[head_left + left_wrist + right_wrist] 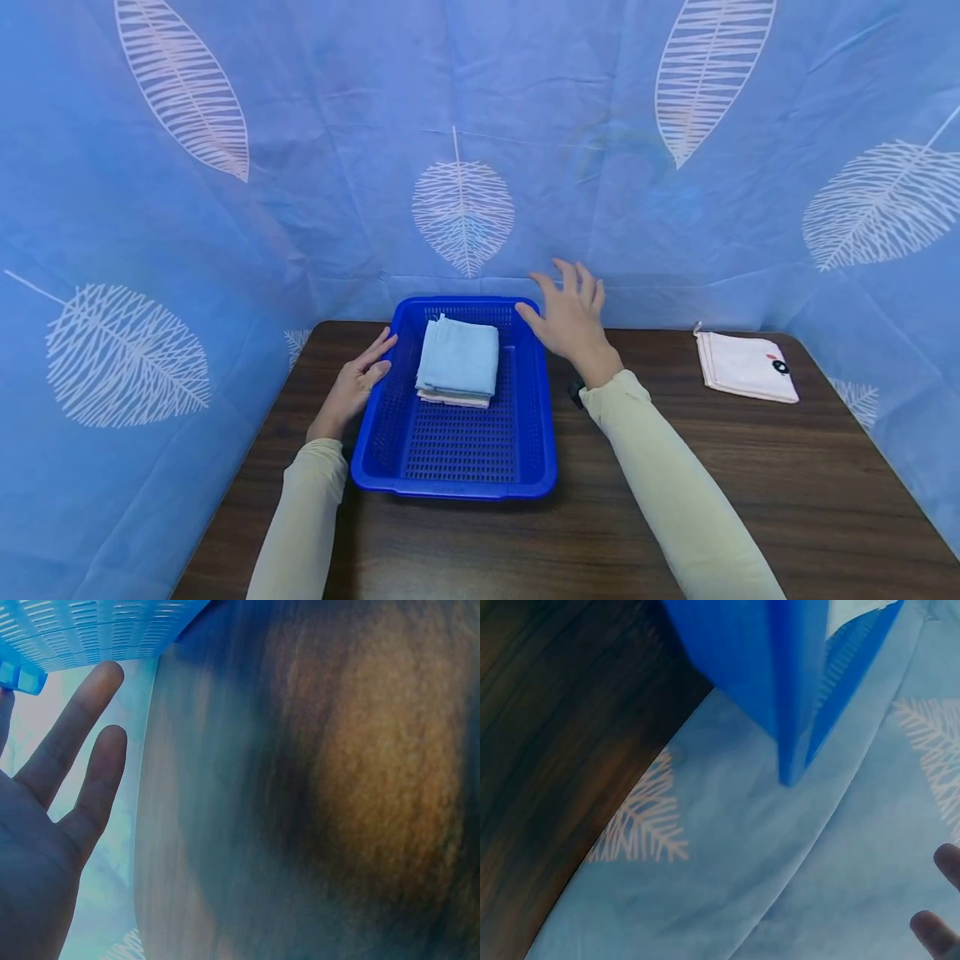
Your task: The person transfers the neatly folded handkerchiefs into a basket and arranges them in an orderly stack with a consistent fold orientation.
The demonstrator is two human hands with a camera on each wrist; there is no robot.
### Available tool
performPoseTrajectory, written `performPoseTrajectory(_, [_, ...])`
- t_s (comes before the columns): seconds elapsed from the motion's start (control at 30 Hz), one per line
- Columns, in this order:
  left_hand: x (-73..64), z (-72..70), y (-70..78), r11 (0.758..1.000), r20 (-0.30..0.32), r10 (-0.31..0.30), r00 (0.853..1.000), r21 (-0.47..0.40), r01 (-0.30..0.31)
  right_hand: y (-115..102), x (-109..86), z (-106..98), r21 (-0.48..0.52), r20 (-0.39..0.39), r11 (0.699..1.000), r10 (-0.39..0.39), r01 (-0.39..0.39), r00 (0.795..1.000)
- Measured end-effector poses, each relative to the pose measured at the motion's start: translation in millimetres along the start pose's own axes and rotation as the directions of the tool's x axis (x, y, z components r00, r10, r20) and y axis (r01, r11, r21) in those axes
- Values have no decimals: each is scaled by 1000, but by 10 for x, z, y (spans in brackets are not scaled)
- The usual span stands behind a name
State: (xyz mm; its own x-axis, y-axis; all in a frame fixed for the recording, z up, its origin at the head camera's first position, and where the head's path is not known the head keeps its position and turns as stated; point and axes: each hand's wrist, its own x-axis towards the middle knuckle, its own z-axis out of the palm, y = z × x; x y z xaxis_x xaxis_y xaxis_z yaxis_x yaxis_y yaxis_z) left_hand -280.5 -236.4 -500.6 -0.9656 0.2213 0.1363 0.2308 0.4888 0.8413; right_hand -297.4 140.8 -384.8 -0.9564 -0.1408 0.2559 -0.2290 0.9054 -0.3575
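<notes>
A blue plastic basket (460, 485) with slotted walls rests on the dark wooden table. Inside it, toward the back, lies a stack of folded cloths, a light blue cloth (459, 357) on top and a whitish cloth (453, 400) under it. My left hand (351, 390) is at the basket's left side, fingertips right at the rim. In the left wrist view its fingers (96, 776) are spread and straight beneath the slotted wall. Beyond the basket's back right corner, my right hand (573, 321) hovers with fingers spread, holding nothing. Two of its fingertips (931, 930) show in the right wrist view.
A folded white cloth (746, 367) with a small red and black mark and a hanging loop lies at the table's back right. Behind the table (675, 450) hangs a blue curtain (555, 192) with white leaf prints, also along both sides.
</notes>
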Motion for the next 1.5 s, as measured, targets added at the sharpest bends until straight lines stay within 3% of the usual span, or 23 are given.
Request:
performPoseTrajectory(0.27, [-1, -6, 6, 1000, 2, -5, 1000, -5, 5, 202, -51, 34, -95, 68, 994, 53, -47, 996])
performPoseTrajectory(0.83, [0, 7, -10, 999, 11, -42, 999, -15, 42, 636, -194, 37, -170, 208, 980, 136, -101, 969])
performPoseTrajectory(0.9, [-3, 5, 18, 998, 21, -55, 998, -23, 56, 700, -215, 33, -177, 232, 979, 142, -101, 962])
performPoseTrajectory(1.03, [-57, -31, 228, 998, 45, -64, 997, -23, 65, 850, -259, 37, -188, 262, 977, 153, -106, 953])
performPoseTrajectory(1.13, [-78, -40, 302, 998, 47, -49, 998, -23, 50, 964, -286, 49, -208, 253, 974, 147, -94, 956])
performPoseTrajectory(1.33, [8, 20, -13, 1000, 0, 3, 1000, -4, -3, 1188, -354, 71, -240, 201, 969, 114, -64, 973])
performPoseTrajectory(1.5, [17, 12, -1, 1000, -22, 18, 1000, 3, -18, 1370, -397, 92, -265, 135, 963, 77, -38, 988])
